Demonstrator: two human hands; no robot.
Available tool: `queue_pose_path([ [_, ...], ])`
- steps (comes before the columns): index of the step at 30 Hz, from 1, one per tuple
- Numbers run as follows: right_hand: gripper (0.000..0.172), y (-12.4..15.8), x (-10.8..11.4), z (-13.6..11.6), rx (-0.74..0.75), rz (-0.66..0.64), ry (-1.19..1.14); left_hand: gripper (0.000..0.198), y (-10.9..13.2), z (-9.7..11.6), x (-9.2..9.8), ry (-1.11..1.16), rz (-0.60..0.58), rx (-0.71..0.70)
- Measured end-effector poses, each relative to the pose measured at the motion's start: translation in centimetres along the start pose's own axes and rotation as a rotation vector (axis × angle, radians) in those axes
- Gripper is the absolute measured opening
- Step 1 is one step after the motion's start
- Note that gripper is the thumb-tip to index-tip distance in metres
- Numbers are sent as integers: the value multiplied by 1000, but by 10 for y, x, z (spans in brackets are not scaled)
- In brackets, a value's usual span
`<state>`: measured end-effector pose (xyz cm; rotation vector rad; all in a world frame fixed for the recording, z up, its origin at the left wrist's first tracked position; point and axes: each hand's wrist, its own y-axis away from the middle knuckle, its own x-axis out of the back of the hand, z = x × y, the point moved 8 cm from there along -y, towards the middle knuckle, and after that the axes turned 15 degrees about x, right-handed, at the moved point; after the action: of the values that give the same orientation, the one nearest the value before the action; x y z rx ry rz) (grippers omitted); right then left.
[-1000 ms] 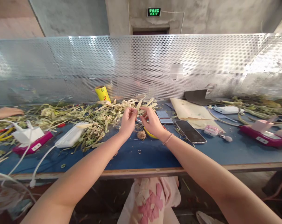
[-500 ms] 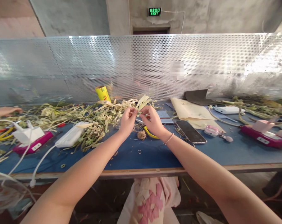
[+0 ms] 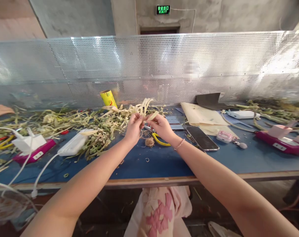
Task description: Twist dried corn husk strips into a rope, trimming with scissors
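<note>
My left hand (image 3: 134,127) is closed in a pinch on a bunch of pale yellow-green plant strips (image 3: 146,105), whose free ends fan upward. Beside it, my right hand (image 3: 161,126) is closed on one strip (image 3: 153,115) that bends out to the right. The fingertips of both hands nearly meet, and the exact grip points are partly hidden. Just below them on the blue table lie a small ball of brown twine (image 3: 149,142) and a tool with yellow handles (image 3: 161,141), partly covered by my right hand.
A heap of dried plant scraps (image 3: 97,138) spreads to the left, with a yellow tube (image 3: 108,98) behind. A white power bank (image 3: 74,143) and a magenta power strip (image 3: 34,153) lie left. Rightward are a phone (image 3: 202,139), brown paper (image 3: 203,115) and an earphone case (image 3: 224,136).
The bunched strips have spread apart, and one now bends to the right in my right hand. At the far left, another person's arm has drawn back leftward.
</note>
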<state>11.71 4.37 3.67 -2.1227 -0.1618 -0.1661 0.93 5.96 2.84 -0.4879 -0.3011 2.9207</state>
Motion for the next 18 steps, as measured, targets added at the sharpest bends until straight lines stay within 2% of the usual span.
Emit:
queue_pose_path([
  [9,9,-1,-8,-17,192,-175,196,19,2,0,7,92,132,84],
  [13,13,0,-12,-27,287,-248,267,18,2,1,8,100,138,93],
  [18,14,0,-13,-32,329,-278,296,18,-1,-2,13,57,139,82],
])
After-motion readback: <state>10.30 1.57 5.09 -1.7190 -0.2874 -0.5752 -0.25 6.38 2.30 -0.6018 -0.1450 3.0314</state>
